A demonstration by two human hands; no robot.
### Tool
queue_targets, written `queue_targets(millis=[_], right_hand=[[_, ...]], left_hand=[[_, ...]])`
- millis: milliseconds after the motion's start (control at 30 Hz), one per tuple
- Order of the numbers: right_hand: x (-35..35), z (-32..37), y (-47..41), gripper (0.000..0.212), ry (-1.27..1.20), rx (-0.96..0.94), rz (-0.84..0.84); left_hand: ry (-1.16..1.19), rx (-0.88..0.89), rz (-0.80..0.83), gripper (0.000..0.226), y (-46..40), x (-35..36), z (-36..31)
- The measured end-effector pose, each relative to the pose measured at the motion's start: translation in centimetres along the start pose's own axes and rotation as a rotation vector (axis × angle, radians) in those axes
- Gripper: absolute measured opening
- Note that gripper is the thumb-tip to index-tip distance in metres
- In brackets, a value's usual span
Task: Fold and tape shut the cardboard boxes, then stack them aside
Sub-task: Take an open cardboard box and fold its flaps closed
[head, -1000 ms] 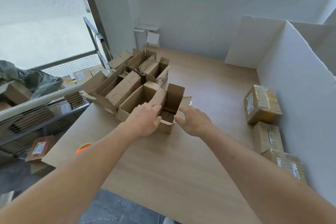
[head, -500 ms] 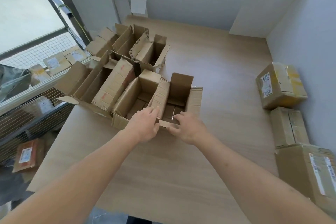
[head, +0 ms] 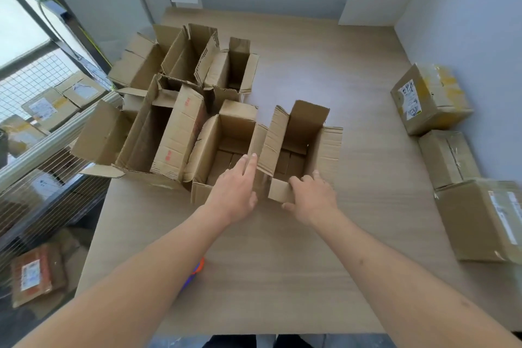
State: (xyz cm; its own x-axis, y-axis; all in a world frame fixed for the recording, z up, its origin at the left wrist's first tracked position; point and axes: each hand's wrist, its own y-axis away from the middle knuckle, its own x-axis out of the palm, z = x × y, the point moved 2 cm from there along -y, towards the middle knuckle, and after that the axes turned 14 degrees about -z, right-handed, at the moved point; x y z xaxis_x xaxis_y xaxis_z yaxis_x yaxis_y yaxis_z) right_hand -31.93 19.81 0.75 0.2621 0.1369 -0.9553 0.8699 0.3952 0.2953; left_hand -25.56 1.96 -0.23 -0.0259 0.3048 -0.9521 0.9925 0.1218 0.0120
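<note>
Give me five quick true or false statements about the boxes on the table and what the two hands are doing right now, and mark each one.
1. The box nearest the hands is already taped shut. False: its flaps stand open.
2. The right hand grips that box's near flap. True.
3. The left hand holds a tape roll. False: its fingers lie straight against the box's left flap.
4. Closed boxes sit along the right side of the table, by the white wall. True.
5. The open boxes on the left are stacked in a tall pile. False: they stand side by side on the table.
</note>
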Motion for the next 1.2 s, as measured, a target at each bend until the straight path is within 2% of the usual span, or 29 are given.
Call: queue_targets(millis=[200, 367, 467, 667, 800, 933, 1067, 1200], right_hand=[[0.1, -0.5, 3.8, 0.059, 0.020, 0.014, 0.071], [1.2, -1.2, 7.9, 0.059, 0.004, -0.048, 0.092], [2.4, -2.2, 10.6, 0.051, 0.043, -0.111, 0.070], [4.7, -4.0, 15.7, 0.055, 0.142, -0.332, 0.067], [5.5, -5.6, 18.2, 0.051, 0.207, -0.461, 0.029], [5.8, -6.1, 19.5, 0.048, 0.258, -0.528, -0.018], [6.6, -5.5, 20.5, 0.055, 0.232, -0.500, -0.053], [7.0, -4.8, 20.6, 0.062, 0.172, -0.447, -0.111]], left_hand=[[-0.031, 0.030, -0.009, 0.080, 2.0, -1.8, -1.8], [-0.045, 0.036, 0.002, 0.077, 5.0, -1.3, -3.4], [-0.062, 0.039, 0.013, 0.075, 7.2, -0.8, -4.8], [-0.074, 0.023, -0.030, 0.066, 11.7, 0.4, -8.3], [-0.115, -0.094, -0.075, 0.067, 14.5, 1.1, -9.4], [-0.269, -0.209, -0.127, 0.070, 16.9, 1.0, -9.5], [-0.234, -0.402, -0.055, 0.068, 19.1, 1.0, -8.4], [-0.254, -0.516, -0.085, 0.077, 20.1, 0.5, -7.1]])
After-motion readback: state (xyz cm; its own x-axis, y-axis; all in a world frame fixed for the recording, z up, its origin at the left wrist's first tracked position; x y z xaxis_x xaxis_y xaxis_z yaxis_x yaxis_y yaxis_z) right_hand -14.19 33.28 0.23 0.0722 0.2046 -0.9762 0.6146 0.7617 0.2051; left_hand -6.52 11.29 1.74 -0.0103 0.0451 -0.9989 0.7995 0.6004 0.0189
